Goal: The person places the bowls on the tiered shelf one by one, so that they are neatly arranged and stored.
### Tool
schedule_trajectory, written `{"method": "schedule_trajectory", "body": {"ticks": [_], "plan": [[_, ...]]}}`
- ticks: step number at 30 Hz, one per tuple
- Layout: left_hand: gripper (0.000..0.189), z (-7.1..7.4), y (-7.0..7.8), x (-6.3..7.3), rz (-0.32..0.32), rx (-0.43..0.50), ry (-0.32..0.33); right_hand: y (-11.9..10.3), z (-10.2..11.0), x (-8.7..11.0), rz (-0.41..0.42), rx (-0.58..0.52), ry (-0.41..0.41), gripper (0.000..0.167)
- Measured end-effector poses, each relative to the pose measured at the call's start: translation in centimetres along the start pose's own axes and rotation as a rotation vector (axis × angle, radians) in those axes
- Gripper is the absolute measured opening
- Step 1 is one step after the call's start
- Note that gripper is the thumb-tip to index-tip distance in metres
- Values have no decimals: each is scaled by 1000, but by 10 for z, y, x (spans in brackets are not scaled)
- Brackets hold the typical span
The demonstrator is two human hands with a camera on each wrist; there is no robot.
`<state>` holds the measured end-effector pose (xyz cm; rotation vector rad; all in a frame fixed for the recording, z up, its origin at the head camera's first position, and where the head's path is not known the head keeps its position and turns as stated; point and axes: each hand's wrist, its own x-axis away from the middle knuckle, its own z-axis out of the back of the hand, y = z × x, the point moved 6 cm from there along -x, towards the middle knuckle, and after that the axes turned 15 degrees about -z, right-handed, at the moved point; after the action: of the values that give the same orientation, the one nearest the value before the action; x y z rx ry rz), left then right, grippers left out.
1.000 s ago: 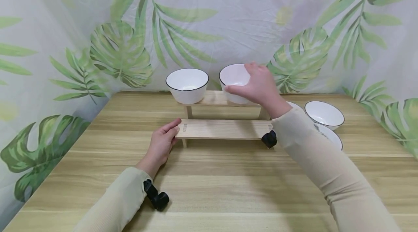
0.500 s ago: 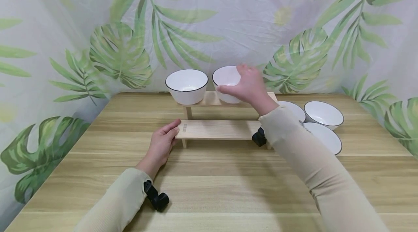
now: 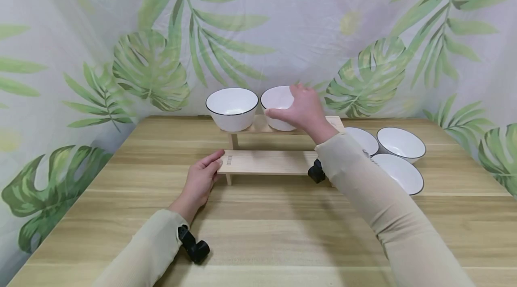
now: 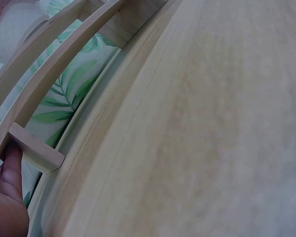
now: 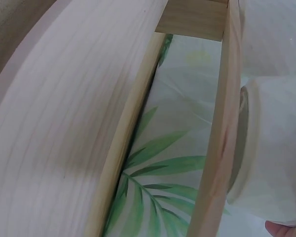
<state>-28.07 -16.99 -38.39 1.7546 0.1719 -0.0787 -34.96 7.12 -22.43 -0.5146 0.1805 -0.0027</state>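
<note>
A two-tier wooden rack (image 3: 266,162) stands on the table. My left hand (image 3: 198,181) grips the left end of its lower board, thumb on top; the left wrist view shows fingers (image 4: 12,170) under that end. At the upper board, my right hand (image 3: 304,107) holds a white, dark-rimmed bowl (image 3: 276,97), thumb at the near side and fingers over the far right rim. A matching bowl (image 3: 232,109) sits close to its left on the same board. In the right wrist view, the held bowl's base (image 5: 244,148) is beside the upper board; contact is unclear.
Three more white bowls stand close together on the table to the right: one at the back (image 3: 401,142), one in front (image 3: 400,174), one (image 3: 361,140) partly behind the right sleeve. A leaf-patterned cloth (image 3: 226,31) hangs behind the table (image 3: 258,233).
My right hand has moved left with its bowl along the upper board, narrowing the gap to the left bowl. The left hand keeps its grip on the rack.
</note>
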Motion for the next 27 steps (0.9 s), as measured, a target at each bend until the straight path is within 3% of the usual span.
{"method": "schedule_trajectory", "body": {"ticks": [16,27], "plan": [[42,-1,-1,1,2,0,12,3,-7,-2,2,-20,-22,101],[42,-2,0,0,1,0,12,3,-7,-3,14,60,-59,100]]}}
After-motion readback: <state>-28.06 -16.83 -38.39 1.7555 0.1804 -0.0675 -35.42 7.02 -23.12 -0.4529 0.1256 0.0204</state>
